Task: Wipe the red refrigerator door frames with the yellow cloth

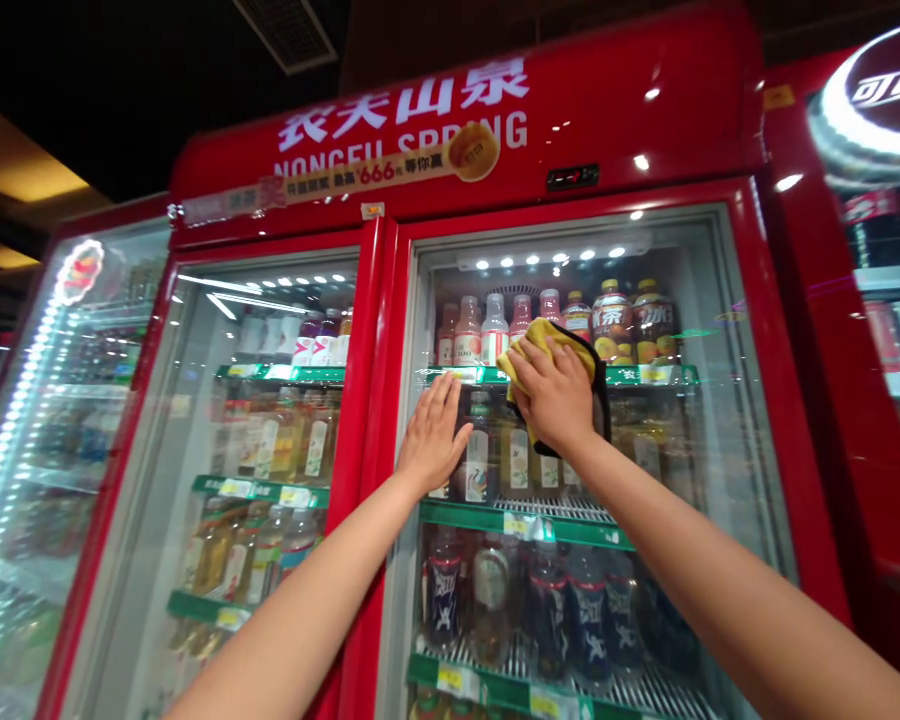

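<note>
Yellow cloth (542,330) is held by the right hand (559,395), pinned beneath its fingers against the glass door (735,470); lightness and soft, easy folding are to be expected, so it is best gripped mid-cloth, with the dark trim (603,385) left free beside the grip; the left hand (433,432), unclenched, is laid left of the grip.
</note>
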The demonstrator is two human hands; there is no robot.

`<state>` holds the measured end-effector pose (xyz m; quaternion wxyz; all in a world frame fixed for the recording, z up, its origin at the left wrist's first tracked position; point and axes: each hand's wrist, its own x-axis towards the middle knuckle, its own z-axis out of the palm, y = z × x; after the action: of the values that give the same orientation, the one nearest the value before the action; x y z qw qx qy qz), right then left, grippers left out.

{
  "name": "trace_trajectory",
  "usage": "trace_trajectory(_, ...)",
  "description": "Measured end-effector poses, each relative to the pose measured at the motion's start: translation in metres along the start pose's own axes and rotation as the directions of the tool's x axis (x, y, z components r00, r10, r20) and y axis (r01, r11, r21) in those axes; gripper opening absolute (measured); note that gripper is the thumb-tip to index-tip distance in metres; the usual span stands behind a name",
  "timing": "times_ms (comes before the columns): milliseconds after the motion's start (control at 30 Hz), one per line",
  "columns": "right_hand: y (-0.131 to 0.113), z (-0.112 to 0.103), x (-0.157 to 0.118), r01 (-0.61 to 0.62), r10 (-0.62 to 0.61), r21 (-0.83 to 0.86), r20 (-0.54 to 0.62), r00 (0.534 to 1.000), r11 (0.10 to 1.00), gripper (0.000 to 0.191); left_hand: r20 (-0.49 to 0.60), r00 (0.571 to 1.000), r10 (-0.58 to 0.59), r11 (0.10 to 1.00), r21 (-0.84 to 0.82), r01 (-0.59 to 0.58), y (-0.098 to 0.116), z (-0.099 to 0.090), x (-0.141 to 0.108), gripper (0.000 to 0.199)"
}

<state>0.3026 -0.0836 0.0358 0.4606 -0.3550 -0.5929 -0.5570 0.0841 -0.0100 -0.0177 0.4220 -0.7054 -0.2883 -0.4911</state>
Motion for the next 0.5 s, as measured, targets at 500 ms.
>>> trace_trajectory(500, -0.036, 0.025, 0.013, -0.036, 0.037, 0.023, -0.028, 0.999, 0.999, 0.042, -0.006, 0.995, 0.100, 0.974, 0.203, -0.096, -0.038, -0.012, -0.021, 0.079)
